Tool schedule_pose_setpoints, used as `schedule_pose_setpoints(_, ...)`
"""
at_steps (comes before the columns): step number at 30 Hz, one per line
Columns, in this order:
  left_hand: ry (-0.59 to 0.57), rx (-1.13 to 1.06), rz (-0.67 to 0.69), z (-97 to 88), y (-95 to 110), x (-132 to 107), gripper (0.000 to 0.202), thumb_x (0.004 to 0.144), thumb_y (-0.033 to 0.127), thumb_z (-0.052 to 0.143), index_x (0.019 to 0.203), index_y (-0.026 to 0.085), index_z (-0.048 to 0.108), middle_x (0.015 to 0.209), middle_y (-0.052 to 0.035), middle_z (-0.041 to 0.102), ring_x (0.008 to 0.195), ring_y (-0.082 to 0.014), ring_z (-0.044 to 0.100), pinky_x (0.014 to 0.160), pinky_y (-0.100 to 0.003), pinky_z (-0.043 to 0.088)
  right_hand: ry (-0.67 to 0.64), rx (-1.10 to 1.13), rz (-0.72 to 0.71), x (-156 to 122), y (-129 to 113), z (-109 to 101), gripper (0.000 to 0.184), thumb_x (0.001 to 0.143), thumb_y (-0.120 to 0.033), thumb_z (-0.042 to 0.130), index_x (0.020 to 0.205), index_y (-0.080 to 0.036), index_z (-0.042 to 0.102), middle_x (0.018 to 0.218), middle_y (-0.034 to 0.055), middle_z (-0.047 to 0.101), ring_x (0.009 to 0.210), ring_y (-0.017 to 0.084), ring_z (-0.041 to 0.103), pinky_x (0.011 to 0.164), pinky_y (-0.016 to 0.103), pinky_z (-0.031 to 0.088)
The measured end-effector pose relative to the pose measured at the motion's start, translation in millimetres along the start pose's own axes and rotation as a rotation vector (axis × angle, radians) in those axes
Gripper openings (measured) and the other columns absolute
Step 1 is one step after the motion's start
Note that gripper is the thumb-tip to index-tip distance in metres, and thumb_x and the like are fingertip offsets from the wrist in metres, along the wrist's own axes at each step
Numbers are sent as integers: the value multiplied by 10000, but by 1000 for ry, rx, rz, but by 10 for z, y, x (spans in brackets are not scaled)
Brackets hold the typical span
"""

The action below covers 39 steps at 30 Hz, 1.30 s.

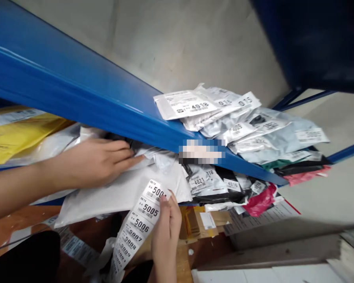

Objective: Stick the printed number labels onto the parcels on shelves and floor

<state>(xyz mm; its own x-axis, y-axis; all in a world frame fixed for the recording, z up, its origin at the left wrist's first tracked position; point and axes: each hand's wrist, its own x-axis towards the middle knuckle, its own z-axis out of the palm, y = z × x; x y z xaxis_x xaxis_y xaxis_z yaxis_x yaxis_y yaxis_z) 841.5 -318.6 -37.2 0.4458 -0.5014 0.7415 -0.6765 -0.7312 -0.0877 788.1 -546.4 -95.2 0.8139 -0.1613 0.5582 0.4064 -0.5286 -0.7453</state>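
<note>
My left hand (91,163) reaches in under the blue shelf beam with its fingers stretched out among the packages, one digit lying against a grey plastic parcel (156,155). What its fingertips touch deeper in is hidden. Below it, a large white mailer bag (106,198) lies on the lower shelf. Pinched between the thumb and fingers of my right hand (166,224) is a strip of white barcode labels (140,222), numbered 5005, 5006, 5007 and on down. The strip hangs to the lower left, in front of the white mailer bag.
A blue shelf beam (106,102) slants across the view. On the upper level lie several labelled parcels (191,104). More parcels (206,181) fill the lower level, with a yellow mailer (20,137) at left. Cardboard packages (197,224) and a box edge (268,255) are below.
</note>
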Motion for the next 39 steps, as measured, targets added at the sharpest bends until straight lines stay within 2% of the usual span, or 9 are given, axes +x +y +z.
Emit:
schedule_pose_setpoints(2, -22, 96, 178, 14, 180, 9, 359, 900, 249, 385, 1103, 162, 669, 993, -80, 714, 960, -238, 601, 822, -451, 527, -26, 52, 63, -26, 6, 7, 347, 913, -384, 432, 1060, -178, 671, 1017, 81, 691, 981, 228, 619, 803, 300, 489)
schedule_pose_setpoints(4, 36, 105, 157, 27, 359, -48, 303, 878, 253, 457, 1041, 170, 698, 1073, -99, 697, 993, -267, 596, 860, -466, 510, -33, 104, 162, -56, 56, 15, 367, 897, -423, 467, 1094, -176, 654, 1121, 95, 666, 1062, 241, 589, 850, 310, 482)
schedule_pose_setpoints(10, 8, -841, -699, 324, 992, -220, 396, 847, 435, 556, 1179, 224, 596, 1089, -67, 688, 994, -222, 641, 854, -311, 523, -129, 136, 199, -62, -14, -109, 357, 900, -428, 476, 1104, -195, 653, 1199, 92, 636, 1121, 238, 570, 935, 332, 460)
schedule_pose_setpoints(13, 63, -1352, -955, 468, 1187, -143, 268, 822, 445, 571, 911, 201, 637, 840, -25, 696, 803, -183, 645, 739, -266, 514, -241, 83, 52, -11, -181, -230, 301, 910, -387, 475, 1072, -206, 654, 1116, 87, 660, 1031, 219, 604, 892, 327, 475)
schedule_pose_setpoints(16, 164, -1608, -1093, 551, 1272, -1, 273, 746, 445, 642, 796, 177, 620, 740, -11, 671, 736, -162, 607, 685, -242, 480, -89, -70, -70, 80, -246, -313, 274, 840, -382, 597, 1039, -203, 653, 1019, 91, 667, 928, 222, 615, 789, 316, 491)
schedule_pose_setpoints(25, 342, -1441, -1172, 724, 1339, 312, 408, 696, 554, 598, 577, 194, 446, 528, 70, 367, 538, -103, 332, 515, -223, 297, -50, -232, -123, 471, -200, -337, 248, 817, -423, 591, 857, -206, 705, 776, 52, 658, 703, 207, 575, 668, 306, 454)
schedule_pose_setpoints(28, 268, -1562, -1116, 731, 1309, 343, 386, 629, 544, 630, 602, 197, 465, 552, 60, 412, 552, -111, 365, 546, -234, 323, -92, -314, -150, 536, -208, -334, 199, 828, -350, 572, 790, -218, 716, 770, 57, 652, 780, 237, 558, 733, 337, 429)
schedule_pose_setpoints(32, 182, -1347, -1223, 788, 1306, 308, 464, 607, 611, 542, 529, 241, 274, 494, 96, 221, 490, -92, 230, 474, -241, 190, -149, -389, -137, 610, -161, -331, 194, 815, -303, 588, 730, -210, 736, 808, 81, 638, 853, 264, 536, 788, 366, 412)
schedule_pose_setpoints(39, -144, -1067, -969, 656, 1305, 6, 357, 748, 484, 429, 564, 222, 270, 535, 68, 283, 544, -118, 300, 527, -258, 223, -55, -435, -252, 618, 98, -279, 209, 829, -335, 592, 750, -218, 746, 859, 85, 567, 852, 255, 520, 808, 385, 423)
